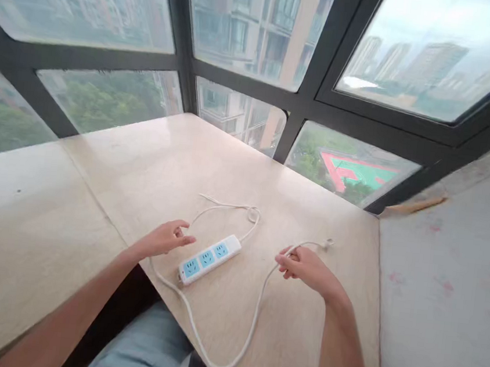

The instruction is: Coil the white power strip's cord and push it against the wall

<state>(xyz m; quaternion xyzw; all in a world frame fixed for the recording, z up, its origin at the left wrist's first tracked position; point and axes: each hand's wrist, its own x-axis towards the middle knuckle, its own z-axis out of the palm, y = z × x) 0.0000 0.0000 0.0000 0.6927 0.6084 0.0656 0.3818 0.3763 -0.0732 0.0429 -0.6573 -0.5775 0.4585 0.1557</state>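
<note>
The left grip [168, 238] is loosely spread, its thumb [187, 240] pointing inward toward the right grip [306, 267] and its index finger [178, 223] arched just above that thumb, a gap between their tips. Behind it, the left wrist [135, 252] is nearly straight, and the bare left forearm [78, 306] slants away below and to the left. The right grip is pinched, fingers curled, its thumb [287, 262] pointing toward the left grip. The right wrist [333, 295] bends, with the bare right forearm [344, 346] dropping below and slightly outward. The clothed lap [144, 345] sits below the left grip.
</note>
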